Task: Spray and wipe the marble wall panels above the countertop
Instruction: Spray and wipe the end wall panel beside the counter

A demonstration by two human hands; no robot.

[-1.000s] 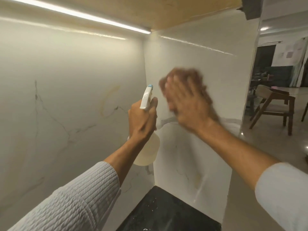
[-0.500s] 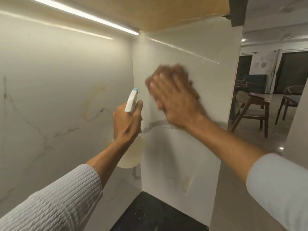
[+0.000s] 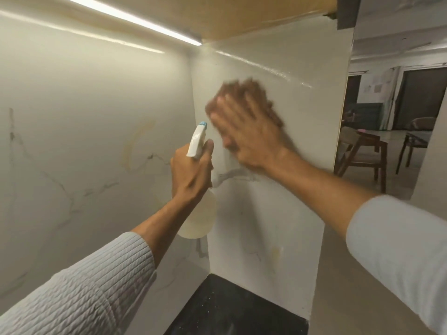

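My left hand [image 3: 191, 170] grips a white spray bottle [image 3: 198, 213] with a blue-tipped nozzle, held upright near the inner corner of two white marble panels. The side marble panel [image 3: 271, 226] faces me on the right; the long back panel [image 3: 84, 141] runs off to the left. My right hand [image 3: 251, 134] presses a brown cloth [image 3: 244, 93] flat against the upper part of the side panel. Hand and cloth are blurred. The cloth shows only past my fingertips.
A black speckled countertop [image 3: 232, 308] lies below the corner. A wooden cabinet underside [image 3: 242, 15] with a light strip [image 3: 135, 19] hangs overhead. Past the side panel's right edge, a room with wooden chairs [image 3: 362, 151] and a table opens up.
My right hand keeps rubbing the cloth over the upper side panel, shifting slightly up and left. The left hand holds the bottle steady. My view has drifted a little.
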